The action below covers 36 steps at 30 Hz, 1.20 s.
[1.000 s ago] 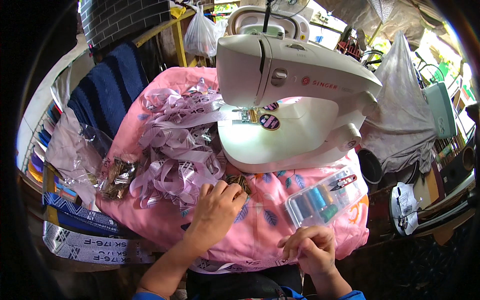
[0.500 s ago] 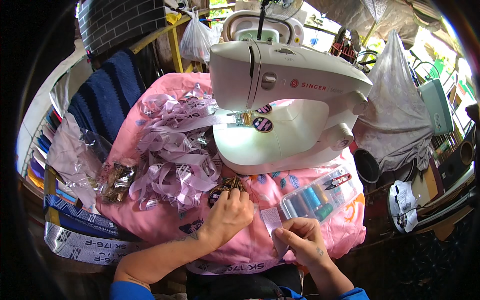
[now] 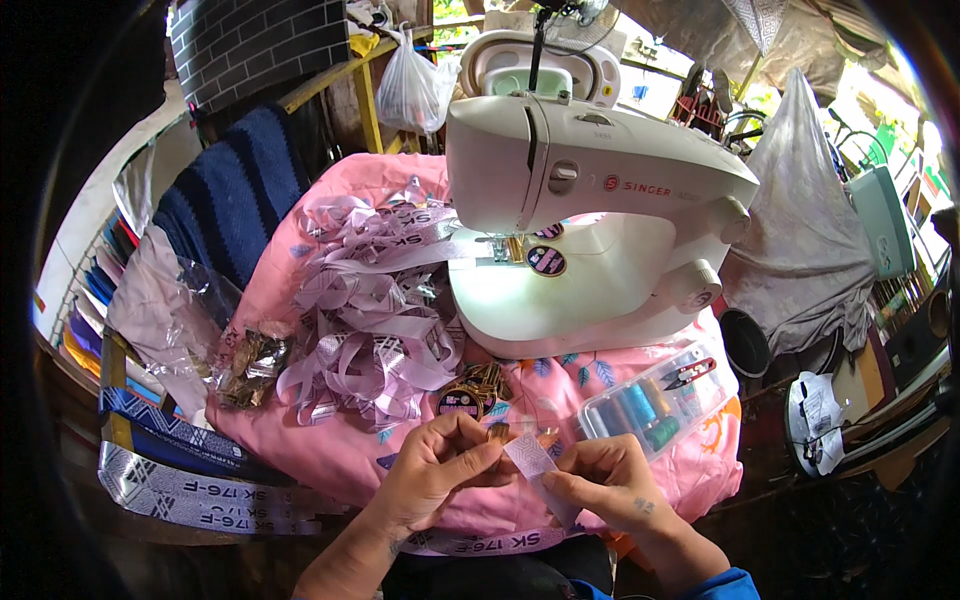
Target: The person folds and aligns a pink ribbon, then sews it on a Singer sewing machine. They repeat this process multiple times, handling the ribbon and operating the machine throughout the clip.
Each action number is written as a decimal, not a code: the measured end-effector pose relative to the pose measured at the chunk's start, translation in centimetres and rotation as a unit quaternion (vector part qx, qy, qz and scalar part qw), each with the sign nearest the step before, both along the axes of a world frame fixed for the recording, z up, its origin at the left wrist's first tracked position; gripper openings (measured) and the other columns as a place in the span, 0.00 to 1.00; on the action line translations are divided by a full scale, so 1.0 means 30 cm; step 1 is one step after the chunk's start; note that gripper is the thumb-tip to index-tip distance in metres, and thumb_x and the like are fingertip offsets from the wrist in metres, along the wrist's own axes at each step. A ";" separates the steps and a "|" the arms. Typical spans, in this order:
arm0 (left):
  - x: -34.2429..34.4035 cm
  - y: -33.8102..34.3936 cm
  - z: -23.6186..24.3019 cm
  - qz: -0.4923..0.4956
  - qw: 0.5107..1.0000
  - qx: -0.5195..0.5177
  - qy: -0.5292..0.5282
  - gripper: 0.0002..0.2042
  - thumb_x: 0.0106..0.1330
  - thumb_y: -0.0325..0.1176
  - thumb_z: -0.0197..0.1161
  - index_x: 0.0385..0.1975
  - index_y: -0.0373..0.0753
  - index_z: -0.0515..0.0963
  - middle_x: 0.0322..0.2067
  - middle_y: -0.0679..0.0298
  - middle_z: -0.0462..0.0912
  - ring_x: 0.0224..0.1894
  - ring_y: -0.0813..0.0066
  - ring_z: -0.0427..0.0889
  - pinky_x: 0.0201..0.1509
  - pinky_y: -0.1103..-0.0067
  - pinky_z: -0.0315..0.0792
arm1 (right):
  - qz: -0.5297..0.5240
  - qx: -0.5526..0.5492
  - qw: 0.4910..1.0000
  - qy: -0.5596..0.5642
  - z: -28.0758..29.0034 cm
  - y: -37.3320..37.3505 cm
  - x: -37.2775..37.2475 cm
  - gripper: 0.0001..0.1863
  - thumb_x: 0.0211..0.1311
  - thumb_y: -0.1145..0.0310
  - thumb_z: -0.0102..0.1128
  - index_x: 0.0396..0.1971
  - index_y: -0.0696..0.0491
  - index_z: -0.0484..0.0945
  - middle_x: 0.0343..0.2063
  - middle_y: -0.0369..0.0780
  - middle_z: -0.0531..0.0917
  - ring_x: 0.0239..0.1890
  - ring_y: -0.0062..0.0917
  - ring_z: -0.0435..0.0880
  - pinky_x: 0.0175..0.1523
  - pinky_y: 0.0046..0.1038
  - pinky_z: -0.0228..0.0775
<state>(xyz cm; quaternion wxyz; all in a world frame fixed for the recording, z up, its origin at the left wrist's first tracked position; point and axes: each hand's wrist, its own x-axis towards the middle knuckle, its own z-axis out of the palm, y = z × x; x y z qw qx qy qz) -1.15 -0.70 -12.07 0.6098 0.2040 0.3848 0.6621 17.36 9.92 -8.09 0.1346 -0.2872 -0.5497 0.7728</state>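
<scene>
My left hand point(image 3: 440, 465) pinches a small gold-coloured metal piece point(image 3: 498, 432), its exact kind too small to tell. Close beside it, my right hand point(image 3: 606, 485) is closed on the printed lilac ribbon point(image 3: 530, 456), whose end sticks up toward the metal piece. Whether the two touch, I cannot tell. Beyond my left hand lies a small heap of gold metal pieces point(image 3: 487, 384) with a round dark badge point(image 3: 458, 402). A white sewing machine point(image 3: 600, 330) stands behind, its lamp lit, with another round badge point(image 3: 546, 261) on its bed beside the needle area.
A tangled pile of lilac ribbon point(image 3: 370, 340) covers the left of the pink cloth point(image 3: 255, 370), one strand running to the machine's needle. A clear plastic box point(image 3: 655, 398) holds thread spools, with small red-handled snips point(image 3: 690, 373) on top. Plastic-wrapped metal pieces point(image 3: 252, 365) lie at left.
My left hand has come away from the gold heap toward my right hand, now with a small metal piece in its fingers. The whole view has shifted slightly.
</scene>
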 end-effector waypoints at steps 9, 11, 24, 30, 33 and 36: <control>0.012 -0.045 -0.069 0.005 0.998 0.062 -0.034 0.11 0.58 0.21 0.66 0.39 0.32 0.73 0.45 0.54 0.79 0.45 0.69 0.82 0.51 0.73 0.80 | 0.061 0.032 0.996 -0.050 0.046 0.012 -0.005 0.11 0.57 0.70 0.64 0.29 0.65 0.80 0.22 0.37 0.81 0.23 0.15 0.79 0.29 0.17 0.69; 0.019 -0.036 -0.055 0.022 0.998 0.063 -0.011 0.14 0.54 0.24 0.70 0.38 0.32 0.73 0.43 0.52 0.80 0.46 0.68 0.82 0.47 0.72 0.82 | 0.103 0.059 0.991 -0.062 0.052 0.019 -0.001 0.12 0.61 0.69 0.61 0.31 0.66 0.79 0.24 0.36 0.81 0.26 0.15 0.78 0.31 0.18 0.69; 0.023 -0.047 -0.027 -0.013 0.992 0.124 0.035 0.15 0.54 0.22 0.70 0.40 0.30 0.74 0.47 0.49 0.79 0.46 0.75 0.80 0.50 0.79 0.78 | 0.158 0.068 0.980 -0.102 0.086 0.039 -0.027 0.13 0.59 0.68 0.62 0.32 0.66 0.80 0.24 0.34 0.80 0.27 0.13 0.75 0.32 0.17 0.67; 0.049 -0.059 -0.011 -0.003 0.987 0.113 0.118 0.17 0.54 0.22 0.70 0.43 0.28 0.75 0.46 0.52 0.80 0.43 0.79 0.80 0.47 0.83 0.77 | 0.164 0.066 0.981 -0.075 0.062 0.046 -0.035 0.12 0.59 0.68 0.62 0.31 0.65 0.80 0.23 0.33 0.80 0.26 0.12 0.74 0.30 0.16 0.65; 0.057 -0.065 0.008 -0.008 0.985 0.091 0.148 0.19 0.55 0.22 0.69 0.48 0.28 0.75 0.43 0.55 0.82 0.40 0.80 0.81 0.45 0.85 0.77 | 0.171 0.058 0.981 -0.066 0.058 0.052 -0.037 0.12 0.60 0.68 0.62 0.31 0.64 0.80 0.22 0.33 0.79 0.25 0.11 0.74 0.29 0.16 0.63; 0.072 -0.071 0.013 0.013 0.976 0.102 0.194 0.20 0.56 0.23 0.69 0.49 0.27 0.75 0.42 0.57 0.83 0.39 0.82 0.82 0.42 0.86 0.77 | 0.164 0.051 0.984 -0.046 0.060 0.050 -0.037 0.11 0.61 0.68 0.62 0.30 0.63 0.80 0.21 0.32 0.78 0.24 0.10 0.73 0.28 0.15 0.62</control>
